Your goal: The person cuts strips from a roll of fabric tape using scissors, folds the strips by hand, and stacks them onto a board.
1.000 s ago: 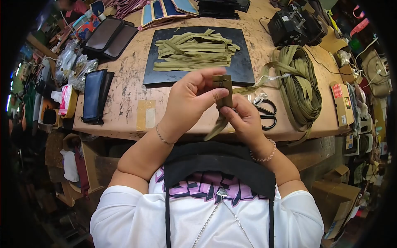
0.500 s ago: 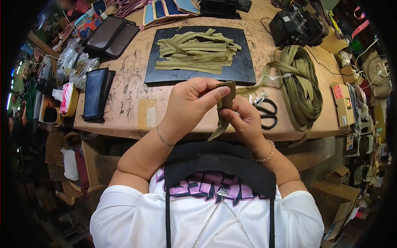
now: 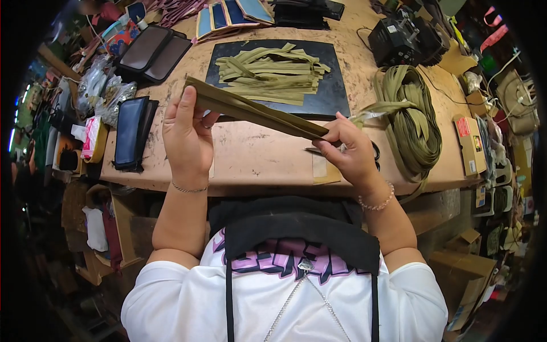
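Observation:
An olive-green strip of zipper tape [image 3: 256,109] stretches at a slant between my two hands, its left end higher. My left hand [image 3: 190,137] pinches the left end between thumb and fingers. The right end is pinched by my right hand [image 3: 348,149], close to the table's front edge. Behind the strip, many similar cut zipper strips [image 3: 273,71] lie in a loose pile on a black board [image 3: 337,94]. To the right rests a large coil of the same zipper tape [image 3: 411,128]. Scissors [image 3: 376,153] lie partly hidden behind my right hand.
Dark flat cases [image 3: 134,132] and brown-black panels [image 3: 154,51] are on the table's left side, near plastic bags [image 3: 111,94]. Blue panels [image 3: 233,16] lie at the back. A black machine [image 3: 399,43] stands at back right, with a small cardboard box [image 3: 470,145] at the right edge.
My hands have moved apart from the middle, left hand leftward and up, right hand slightly right. The zipper strip, bunched between them before, is now stretched out lengthwise.

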Demonstrator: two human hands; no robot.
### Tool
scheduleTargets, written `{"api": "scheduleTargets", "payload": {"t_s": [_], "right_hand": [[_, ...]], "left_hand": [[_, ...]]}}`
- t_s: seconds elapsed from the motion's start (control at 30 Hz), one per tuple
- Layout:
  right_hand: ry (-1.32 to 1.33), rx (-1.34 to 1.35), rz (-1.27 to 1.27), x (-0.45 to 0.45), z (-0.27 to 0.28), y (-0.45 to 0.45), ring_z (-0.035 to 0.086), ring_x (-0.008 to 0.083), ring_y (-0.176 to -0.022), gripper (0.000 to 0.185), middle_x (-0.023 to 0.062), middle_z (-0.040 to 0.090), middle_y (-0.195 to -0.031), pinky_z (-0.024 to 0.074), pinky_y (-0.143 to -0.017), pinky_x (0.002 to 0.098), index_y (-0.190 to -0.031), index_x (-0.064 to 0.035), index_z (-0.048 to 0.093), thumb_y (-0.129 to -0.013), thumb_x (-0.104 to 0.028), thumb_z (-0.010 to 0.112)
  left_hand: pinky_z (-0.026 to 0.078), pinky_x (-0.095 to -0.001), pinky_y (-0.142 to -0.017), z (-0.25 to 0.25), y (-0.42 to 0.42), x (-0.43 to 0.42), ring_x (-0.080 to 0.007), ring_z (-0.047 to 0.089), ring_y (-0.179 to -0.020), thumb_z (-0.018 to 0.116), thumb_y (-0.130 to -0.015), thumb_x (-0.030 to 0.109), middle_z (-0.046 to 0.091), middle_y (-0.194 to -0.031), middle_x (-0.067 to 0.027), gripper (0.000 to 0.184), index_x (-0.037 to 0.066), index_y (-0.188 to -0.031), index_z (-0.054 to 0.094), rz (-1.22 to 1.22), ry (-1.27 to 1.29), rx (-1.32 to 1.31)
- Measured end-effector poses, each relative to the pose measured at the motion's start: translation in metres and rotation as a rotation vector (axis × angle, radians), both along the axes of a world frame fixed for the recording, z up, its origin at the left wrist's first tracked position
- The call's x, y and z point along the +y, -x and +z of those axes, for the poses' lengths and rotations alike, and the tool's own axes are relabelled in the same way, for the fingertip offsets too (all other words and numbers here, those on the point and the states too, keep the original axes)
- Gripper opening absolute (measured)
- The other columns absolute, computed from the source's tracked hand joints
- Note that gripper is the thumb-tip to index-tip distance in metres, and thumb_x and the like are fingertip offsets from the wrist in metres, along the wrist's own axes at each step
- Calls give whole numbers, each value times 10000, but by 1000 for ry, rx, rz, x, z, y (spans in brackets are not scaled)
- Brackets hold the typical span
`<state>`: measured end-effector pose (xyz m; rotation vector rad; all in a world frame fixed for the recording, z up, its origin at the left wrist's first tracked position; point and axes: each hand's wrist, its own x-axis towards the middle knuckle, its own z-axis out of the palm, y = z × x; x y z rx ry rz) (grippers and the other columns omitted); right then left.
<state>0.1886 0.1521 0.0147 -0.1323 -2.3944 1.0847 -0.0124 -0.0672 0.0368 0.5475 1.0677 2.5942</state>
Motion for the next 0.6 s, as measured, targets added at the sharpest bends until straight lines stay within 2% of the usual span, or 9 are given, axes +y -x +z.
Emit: {"api": "scheduleTargets", "payload": {"t_s": [0.03, 0.13, 0.17, 0.27, 0.3, 0.4, 0.53, 0.6], "right_hand": [[31, -15, 2, 1, 0, 1, 632, 184, -832, 145, 39, 643, -866, 426, -1061, 458, -814, -59, 628, -836, -103, 764], [350, -58, -52, -6, -1, 8, 628, 151, -804, 144, 47, 663, -904, 495, -929, 341, -835, -39, 624, -851, -83, 760], [478, 58, -60, -12, -7, 16, 618, 141, -797, 124, 62, 675, -939, 497, -793, 268, -907, -18, 657, -860, -69, 760], [360, -72, -38, -7, -4, 21, 621, 173, -814, 155, 75, 680, -909, 496, -762, 296, -965, -12, 697, -849, -85, 770], [163, -53, -23, -3, -7, 22, 621, 216, -809, 173, 97, 679, -857, 489, -734, 322, -972, -19, 726, -847, -131, 769], [76, -220, -34, 0, -5, 22, 602, 152, -775, 130, 59, 682, -872, 477, -741, 284, -960, 0, 727, -859, -79, 747], [25, -222, 91, 3, -10, 22, 594, 204, -776, 106, 67, 689, -863, 475, -755, 327, -927, -18, 721, -858, -98, 728], [7, -204, 102, 1, -11, 23, 602, 234, -803, 81, 69, 691, -868, 478, -764, 348, -890, -27, 714, -855, -100, 716]], "left_hand": [[634, -285, -710, -1, 0, -4, -136, 728, -812, 616, -1004, 154, 746, -943, -73, 126, 55, -1019, 692, 32, 20, -23], [629, -284, -711, -3, -2, -12, -126, 719, -795, 622, -1002, 160, 741, -921, -60, 122, 57, -1001, 689, 93, 45, -55], [625, -284, -713, -5, 0, -15, -122, 715, -792, 624, -1001, 161, 739, -915, -54, 120, 59, -1001, 688, 96, 48, -47], [616, -282, -715, -11, 3, -21, -110, 704, -786, 627, -1001, 163, 732, -901, -40, 114, 66, -1005, 685, 105, 65, -37], [613, -280, -716, -12, 2, -22, -106, 700, -784, 628, -1000, 164, 730, -899, -36, 112, 68, -1009, 685, 112, 72, -44], [603, -273, -722, -17, 7, -26, -99, 692, -788, 631, -1000, 166, 728, -911, -33, 110, 71, -1014, 684, 121, 81, -46], [589, -276, -745, -23, 18, -32, -95, 682, -778, 632, -1001, 171, 723, -889, -18, 110, 78, -989, 690, 154, 120, -60], [562, -279, -812, -36, 31, -38, -111, 672, -871, 629, -1002, 158, 714, -981, -40, 121, 57, -1056, 666, 175, 184, 14]]}}
